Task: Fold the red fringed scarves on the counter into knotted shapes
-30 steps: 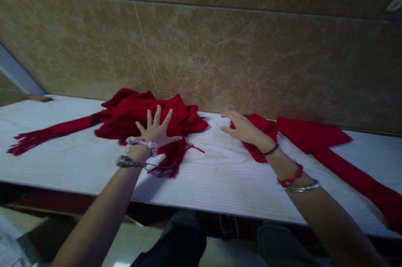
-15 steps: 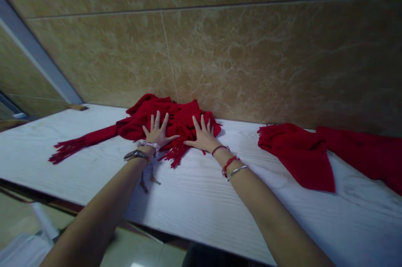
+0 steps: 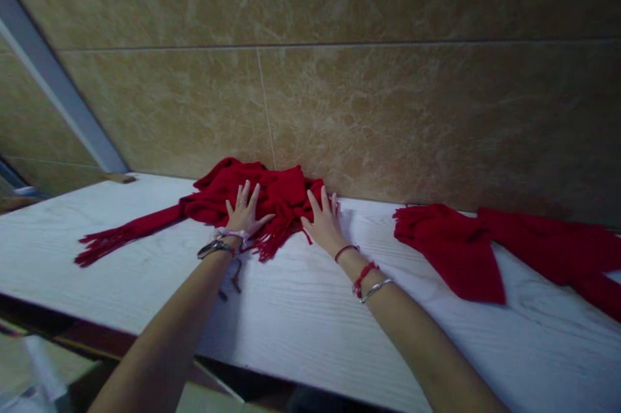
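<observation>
A red fringed scarf (image 3: 228, 183) lies bunched up on the white wood-grain tabletop (image 3: 291, 309), against the wall. One fringed end trails off to the left, and another fringe hangs toward me between my hands. My left hand (image 3: 245, 211) rests on the middle of the bundle with its fingers spread. At the right edge of the cloth is my right hand (image 3: 324, 219), its fingers apart, touching the scarf's side and the tabletop. Neither hand grips the fabric. Bracelets circle both wrists.
More red fringed cloth (image 3: 456, 245) lies farther right on the tabletop, with another red piece (image 3: 543, 245) beside it. A tan tiled wall (image 3: 388, 115) rises behind. A grey metal strip (image 3: 63, 83) slants down at the left, near a small brown block (image 3: 119, 177).
My right hand has slid a little right, from the top of the scarf bundle to its edge, and the bundle's right side is drawn in. The camera view has tilted slightly upward.
</observation>
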`<state>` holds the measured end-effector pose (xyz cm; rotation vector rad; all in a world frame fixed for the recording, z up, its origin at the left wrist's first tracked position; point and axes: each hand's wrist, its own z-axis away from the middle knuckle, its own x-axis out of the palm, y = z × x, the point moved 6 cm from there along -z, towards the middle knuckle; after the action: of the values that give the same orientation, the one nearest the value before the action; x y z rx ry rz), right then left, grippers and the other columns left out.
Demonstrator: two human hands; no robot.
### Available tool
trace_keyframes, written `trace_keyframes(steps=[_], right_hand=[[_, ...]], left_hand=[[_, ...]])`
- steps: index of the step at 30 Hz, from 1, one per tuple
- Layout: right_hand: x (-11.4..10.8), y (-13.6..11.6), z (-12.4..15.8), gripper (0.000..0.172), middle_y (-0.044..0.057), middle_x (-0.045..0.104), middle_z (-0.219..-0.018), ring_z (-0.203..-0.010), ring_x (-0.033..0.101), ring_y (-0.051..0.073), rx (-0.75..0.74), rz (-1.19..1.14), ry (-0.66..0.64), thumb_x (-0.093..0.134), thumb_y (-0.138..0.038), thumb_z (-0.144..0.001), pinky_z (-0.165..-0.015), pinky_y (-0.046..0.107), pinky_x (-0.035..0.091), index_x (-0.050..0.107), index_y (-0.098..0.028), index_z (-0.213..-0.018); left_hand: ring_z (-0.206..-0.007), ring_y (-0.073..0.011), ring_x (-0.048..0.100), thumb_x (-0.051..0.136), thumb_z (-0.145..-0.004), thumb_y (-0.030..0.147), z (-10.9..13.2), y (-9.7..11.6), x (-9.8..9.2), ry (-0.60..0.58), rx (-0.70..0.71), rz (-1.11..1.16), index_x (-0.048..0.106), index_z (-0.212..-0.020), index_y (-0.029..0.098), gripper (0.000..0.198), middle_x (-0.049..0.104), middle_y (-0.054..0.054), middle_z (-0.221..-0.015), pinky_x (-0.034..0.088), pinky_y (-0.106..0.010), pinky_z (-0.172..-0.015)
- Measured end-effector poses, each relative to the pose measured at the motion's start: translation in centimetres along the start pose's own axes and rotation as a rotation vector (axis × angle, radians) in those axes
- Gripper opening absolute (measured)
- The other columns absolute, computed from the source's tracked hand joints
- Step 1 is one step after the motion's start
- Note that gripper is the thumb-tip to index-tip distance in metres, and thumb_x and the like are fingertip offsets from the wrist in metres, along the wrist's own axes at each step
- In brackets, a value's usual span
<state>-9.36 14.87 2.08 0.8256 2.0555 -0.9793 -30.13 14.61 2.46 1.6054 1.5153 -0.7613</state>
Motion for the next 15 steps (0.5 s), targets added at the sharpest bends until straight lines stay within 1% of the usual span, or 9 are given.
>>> trace_keyframes(steps=[2, 4, 5, 7, 9, 10, 11, 13, 15], right_hand=[[-2.5, 1.2, 1.7, 0.064, 0.014, 0.009, -0.148, -0.133, 0.007, 0.038, 0.02, 0.041, 0.033, 0.046, -0.03, -0.079, -0.101, 0.055, 0.02, 0.025, -0.02, -0.139], [-5.8, 2.7, 3.3, 0.058, 0.014, 0.015, -0.147, -0.133, 0.01, 0.036, 0.025, 0.1, 0.082, 0.046, -0.024, -0.077, -0.101, 0.053, 0.022, 0.036, -0.017, -0.134], [-7.7, 3.5, 4.1, 0.053, 0.014, 0.018, -0.146, -0.133, 0.012, 0.035, 0.025, 0.134, 0.113, 0.047, -0.023, -0.077, -0.101, 0.053, 0.022, 0.043, -0.016, -0.129], [-11.8, 5.6, 5.6, 0.044, 0.015, 0.025, -0.143, -0.132, 0.017, 0.033, 0.051, 0.207, 0.185, 0.047, -0.022, -0.076, -0.101, 0.053, 0.023, 0.053, -0.015, -0.119], [-15.8, 8.2, 7.0, 0.038, 0.016, 0.033, -0.139, -0.129, 0.025, 0.031, 0.13, 0.269, 0.229, 0.046, -0.022, -0.077, -0.1, 0.052, 0.026, 0.057, -0.014, -0.113], [-17.5, 9.6, 7.7, 0.037, 0.017, 0.038, -0.136, -0.127, 0.03, 0.03, 0.18, 0.3, 0.223, 0.046, -0.022, -0.077, -0.099, 0.051, 0.027, 0.058, -0.013, -0.11], [-18.8, 10.8, 8.3, 0.036, 0.019, 0.04, -0.133, -0.126, 0.033, 0.03, 0.208, 0.328, 0.182, 0.046, -0.023, -0.078, -0.099, 0.05, 0.028, 0.059, -0.011, -0.109], [-20.5, 12.6, 9.5, 0.034, 0.021, 0.048, -0.126, -0.121, 0.04, 0.029, 0.212, 0.358, 0.08, 0.049, -0.025, -0.077, -0.098, 0.045, 0.031, 0.061, -0.009, -0.105], [-21.1, 13.7, 10.7, 0.031, 0.019, 0.055, -0.118, -0.116, 0.046, 0.027, 0.171, 0.359, -0.008, 0.054, -0.026, -0.075, -0.097, 0.04, 0.035, 0.064, -0.01, -0.1]], left_hand=[[-0.135, -0.0296, -0.002, 0.043, -0.081, 0.046, 1.0, 0.9, -0.7, 0.04, 0.009, 0.107, 0.013, -0.141, 0.018, 0.073, 0.001, -0.011, -0.148, 0.01, -0.063, -0.099], [-0.135, -0.0296, -0.004, 0.038, -0.082, 0.043, 1.7, 2.0, -1.6, 0.1, -0.016, 0.217, 0.013, -0.142, 0.017, 0.069, -0.001, -0.012, -0.148, 0.009, -0.063, -0.099], [-0.135, -0.0296, -0.005, 0.038, -0.083, 0.042, 1.9, 2.9, -2.2, 0.131, -0.022, 0.264, 0.013, -0.142, 0.017, 0.069, -0.002, -0.012, -0.148, 0.008, -0.063, -0.099], [-0.135, -0.0297, -0.005, 0.039, -0.082, 0.04, 2.0, 5.4, -3.3, 0.178, -0.004, 0.329, 0.015, -0.141, 0.017, 0.068, -0.001, -0.013, -0.147, 0.006, -0.062, -0.1], [-0.135, -0.0297, -0.003, 0.04, -0.082, 0.039, 1.6, 8.7, -4.5, 0.214, 0.043, 0.374, 0.019, -0.14, 0.016, 0.066, 0.003, -0.014, -0.147, 0.005, -0.06, -0.101], [-0.135, -0.0297, -0.002, 0.041, -0.082, 0.038, 1.4, 10.6, -5.1, 0.23, 0.073, 0.396, 0.022, -0.139, 0.016, 0.065, 0.005, -0.014, -0.147, 0.007, -0.058, -0.102], [-0.135, -0.0295, 0.001, 0.042, -0.082, 0.037, 1.1, 12.6, -5.6, 0.238, 0.115, 0.421, 0.025, -0.138, 0.016, 0.063, 0.008, -0.014, -0.147, 0.009, -0.056, -0.103], [-0.134, -0.0282, 0.01, 0.044, -0.082, 0.034, 0.8, 16.8, -6.2, 0.219, 0.214, 0.486, 0.031, -0.135, 0.014, 0.059, 0.017, -0.016, -0.144, 0.016, -0.05, -0.105], [-0.132, -0.0239, 0.022, 0.044, -0.083, 0.028, 0.7, 21.2, -6.0, 0.13, 0.318, 0.572, 0.034, -0.133, 0.01, 0.054, 0.026, -0.018, -0.139, 0.021, -0.041, -0.107]])
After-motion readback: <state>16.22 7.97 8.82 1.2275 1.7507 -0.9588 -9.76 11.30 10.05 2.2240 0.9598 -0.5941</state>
